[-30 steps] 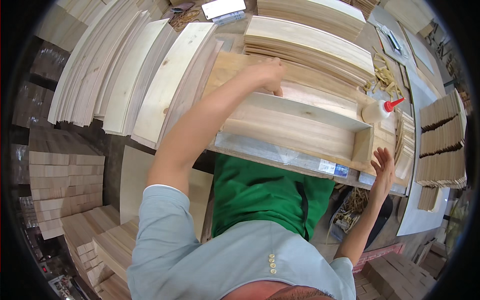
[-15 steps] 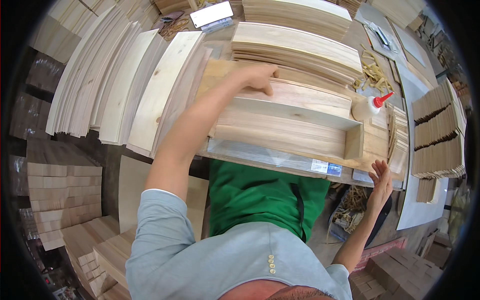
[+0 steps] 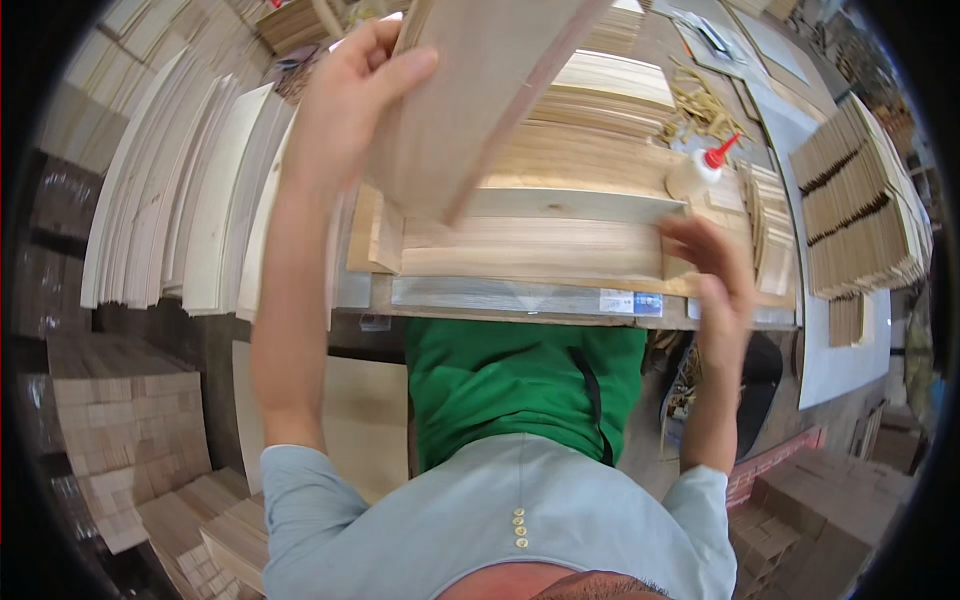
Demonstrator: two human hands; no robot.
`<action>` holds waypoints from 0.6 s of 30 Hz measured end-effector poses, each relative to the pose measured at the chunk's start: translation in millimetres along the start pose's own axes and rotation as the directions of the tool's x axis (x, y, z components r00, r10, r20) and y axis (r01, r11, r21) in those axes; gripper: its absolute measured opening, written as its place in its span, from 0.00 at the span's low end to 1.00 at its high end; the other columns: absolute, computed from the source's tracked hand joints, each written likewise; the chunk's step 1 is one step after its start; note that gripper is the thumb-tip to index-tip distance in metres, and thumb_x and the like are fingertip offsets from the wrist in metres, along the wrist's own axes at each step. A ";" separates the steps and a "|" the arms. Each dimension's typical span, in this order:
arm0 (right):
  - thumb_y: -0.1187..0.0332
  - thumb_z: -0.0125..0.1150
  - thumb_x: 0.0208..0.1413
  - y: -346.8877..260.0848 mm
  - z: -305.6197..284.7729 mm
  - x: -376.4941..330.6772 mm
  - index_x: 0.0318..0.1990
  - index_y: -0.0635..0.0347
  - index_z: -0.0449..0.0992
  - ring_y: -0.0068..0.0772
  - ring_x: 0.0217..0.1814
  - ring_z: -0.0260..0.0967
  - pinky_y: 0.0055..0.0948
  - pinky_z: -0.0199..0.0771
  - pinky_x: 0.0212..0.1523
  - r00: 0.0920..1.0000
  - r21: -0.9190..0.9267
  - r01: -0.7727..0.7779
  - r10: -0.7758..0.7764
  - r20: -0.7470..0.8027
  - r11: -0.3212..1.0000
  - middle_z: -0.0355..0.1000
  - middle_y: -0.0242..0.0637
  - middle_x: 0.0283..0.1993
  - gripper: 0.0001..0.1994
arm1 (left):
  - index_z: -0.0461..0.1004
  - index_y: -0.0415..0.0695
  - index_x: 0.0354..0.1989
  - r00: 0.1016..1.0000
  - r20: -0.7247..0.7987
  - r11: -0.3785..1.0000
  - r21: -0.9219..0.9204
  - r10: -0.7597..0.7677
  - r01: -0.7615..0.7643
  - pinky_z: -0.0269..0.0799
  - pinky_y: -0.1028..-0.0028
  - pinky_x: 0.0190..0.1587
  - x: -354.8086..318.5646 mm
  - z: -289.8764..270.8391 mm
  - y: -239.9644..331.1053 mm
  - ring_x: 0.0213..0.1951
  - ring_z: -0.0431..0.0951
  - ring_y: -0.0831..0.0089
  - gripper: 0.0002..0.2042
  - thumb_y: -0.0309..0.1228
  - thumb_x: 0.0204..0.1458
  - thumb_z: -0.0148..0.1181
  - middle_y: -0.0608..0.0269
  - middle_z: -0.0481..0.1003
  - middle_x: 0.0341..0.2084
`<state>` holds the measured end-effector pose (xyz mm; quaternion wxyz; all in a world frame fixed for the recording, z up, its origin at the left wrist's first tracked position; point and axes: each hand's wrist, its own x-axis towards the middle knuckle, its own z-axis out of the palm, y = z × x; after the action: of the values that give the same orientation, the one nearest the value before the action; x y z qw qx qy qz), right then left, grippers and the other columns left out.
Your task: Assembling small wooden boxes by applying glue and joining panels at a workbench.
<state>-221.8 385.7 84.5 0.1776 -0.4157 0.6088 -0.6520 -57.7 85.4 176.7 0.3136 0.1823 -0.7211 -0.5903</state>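
Observation:
My left hand [image 3: 345, 110] grips a flat wooden board [image 3: 470, 100] and holds it lifted and tilted above the workbench. Below it lies a shallow open wooden box frame [image 3: 545, 245] made of pale planks, resting on the bench. My right hand [image 3: 710, 265] is at the frame's right end, fingers curled over its corner piece. A small glue bottle with a red nozzle [image 3: 697, 172] stands just beyond the frame's right end.
Stacks of pale planks [image 3: 590, 95] lie behind the frame. Curved wooden panels [image 3: 190, 210] lean in rows at the left. Bundles of thin slats [image 3: 860, 210] sit at the right, and blocks of cut wood [image 3: 110, 430] are piled on the floor at the lower left.
My left hand has picked up a board and raised it toward the camera. My right hand has come up from below the bench edge onto the frame's right end.

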 end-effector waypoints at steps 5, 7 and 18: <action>0.45 0.72 0.38 20.2 63.4 20.6 0.69 0.61 0.46 0.38 0.71 0.48 0.38 0.48 0.68 0.764 0.276 -0.331 0.085 0.639 0.902 0.47 0.44 0.71 0.55 | 0.65 0.40 0.52 0.998 -0.032 0.719 -0.693 0.050 -0.058 0.67 0.68 0.53 -58.9 61.2 -58.6 0.47 0.72 0.72 0.14 0.28 0.59 0.51 0.62 0.72 0.44; 0.49 0.73 0.39 32.4 66.8 23.5 0.69 0.60 0.46 0.39 0.71 0.48 0.37 0.49 0.67 0.666 0.263 -0.372 0.058 0.744 0.890 0.48 0.43 0.70 0.54 | 0.65 0.41 0.53 0.999 -0.013 0.538 -0.842 0.036 -0.030 0.68 0.66 0.54 -72.1 74.1 -79.8 0.47 0.72 0.72 0.13 0.29 0.60 0.49 0.61 0.72 0.44; 0.64 0.74 0.32 -20.6 -10.3 24.9 0.64 0.58 0.56 0.54 0.60 0.55 0.42 0.59 0.60 0.865 -0.612 0.337 0.022 0.502 0.715 0.56 0.51 0.59 0.46 | 0.70 0.39 0.51 0.849 0.437 0.549 0.648 0.299 -0.527 0.66 0.63 0.52 -160.1 23.2 45.1 0.50 0.71 0.59 0.29 0.31 0.36 0.71 0.50 0.70 0.50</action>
<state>-238.7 378.0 112.8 0.0974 -0.6496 0.7029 -0.2729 49.6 214.6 179.9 0.2377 0.0341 -0.9562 -0.1676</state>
